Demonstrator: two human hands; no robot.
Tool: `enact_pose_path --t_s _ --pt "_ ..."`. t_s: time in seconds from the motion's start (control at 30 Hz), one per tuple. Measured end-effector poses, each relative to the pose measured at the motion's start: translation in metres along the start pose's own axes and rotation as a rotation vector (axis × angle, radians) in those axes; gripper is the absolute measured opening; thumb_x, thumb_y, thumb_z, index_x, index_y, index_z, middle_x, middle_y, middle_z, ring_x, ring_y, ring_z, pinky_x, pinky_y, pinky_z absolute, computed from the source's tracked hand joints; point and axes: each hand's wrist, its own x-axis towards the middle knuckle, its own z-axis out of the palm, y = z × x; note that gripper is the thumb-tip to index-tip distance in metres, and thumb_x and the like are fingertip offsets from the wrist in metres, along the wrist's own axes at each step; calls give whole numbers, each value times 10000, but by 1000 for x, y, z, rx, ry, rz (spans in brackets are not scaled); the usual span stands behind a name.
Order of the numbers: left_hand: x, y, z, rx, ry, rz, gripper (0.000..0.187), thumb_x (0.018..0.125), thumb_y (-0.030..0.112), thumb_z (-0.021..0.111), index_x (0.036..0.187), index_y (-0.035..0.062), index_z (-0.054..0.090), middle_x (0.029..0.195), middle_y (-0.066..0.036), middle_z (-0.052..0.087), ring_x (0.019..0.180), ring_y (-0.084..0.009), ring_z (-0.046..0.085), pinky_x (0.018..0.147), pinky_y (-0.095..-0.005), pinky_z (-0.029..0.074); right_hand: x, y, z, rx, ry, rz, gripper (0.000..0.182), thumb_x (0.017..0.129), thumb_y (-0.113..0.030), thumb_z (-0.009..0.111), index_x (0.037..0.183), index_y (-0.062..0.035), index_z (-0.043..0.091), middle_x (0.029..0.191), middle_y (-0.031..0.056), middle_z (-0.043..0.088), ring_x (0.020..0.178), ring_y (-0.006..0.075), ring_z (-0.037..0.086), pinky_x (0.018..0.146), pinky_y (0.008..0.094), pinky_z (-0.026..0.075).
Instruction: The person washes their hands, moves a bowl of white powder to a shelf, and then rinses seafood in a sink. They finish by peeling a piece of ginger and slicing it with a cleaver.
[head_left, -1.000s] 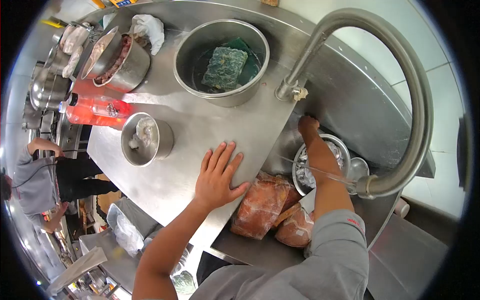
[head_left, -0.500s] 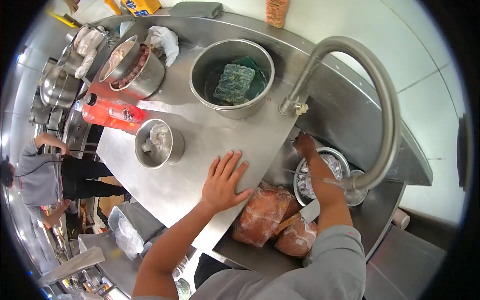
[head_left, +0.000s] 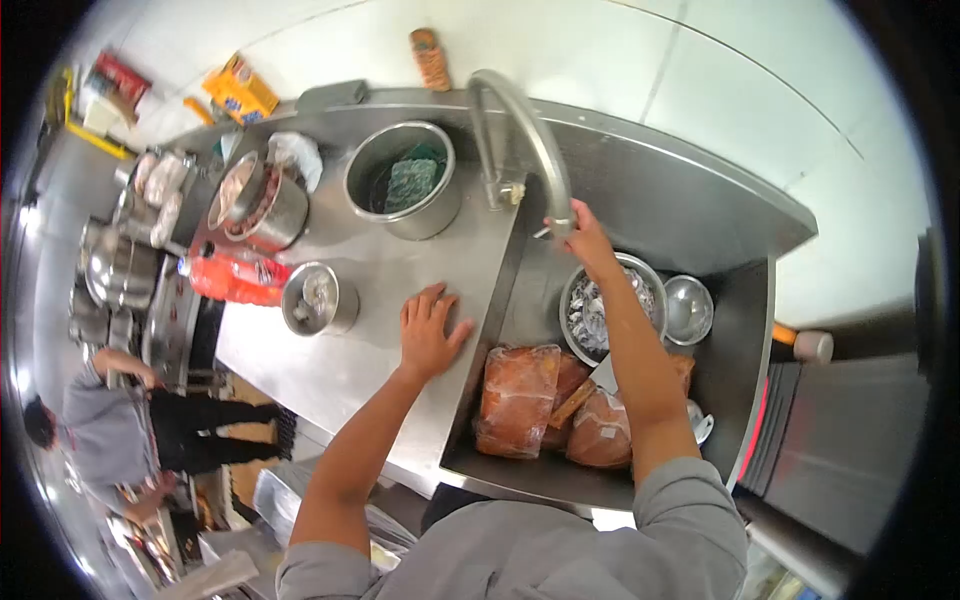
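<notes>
My left hand (head_left: 430,333) lies flat on the steel counter (head_left: 400,270), fingers spread, holding nothing. Over the sink, my right hand (head_left: 586,242) closes around the mouth of the curved faucet (head_left: 545,150); its fingers are partly hidden. Below my right forearm sits a steel bowl (head_left: 655,280) of pale, greyish pieces, possibly seafood. A smaller metal bowl (head_left: 688,308) stands beside it. Plastic-wrapped orange-brown blocks (head_left: 518,400) lie in the near part of the sink, with a wooden-handled blade (head_left: 572,402) across them, partly under my arm.
On the counter stand a pot (head_left: 425,215) with a green scouring pad (head_left: 412,183), a small pot (head_left: 342,305), a red bottle (head_left: 235,277) and a pot of meat (head_left: 285,215). The sink's rim (head_left: 765,350) is at right. Another person (head_left: 110,420) stands at far left.
My right hand has risen from beside the bowl in the sink to the faucet's mouth. My left hand stays flat on the counter. The view has shifted, showing more of the sink.
</notes>
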Motion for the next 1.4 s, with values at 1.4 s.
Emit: enact_pose_path --t_s 1.4 --pt "210 32 -5 181 140 710 351 749 98 579 1087 7 558 987 -122 614 862 -270 596 738 -361 506 45 21 55 -134 342 -273 180 815 -121 622 979 -48 625 883 81 653 779 151 611 685 282 472"
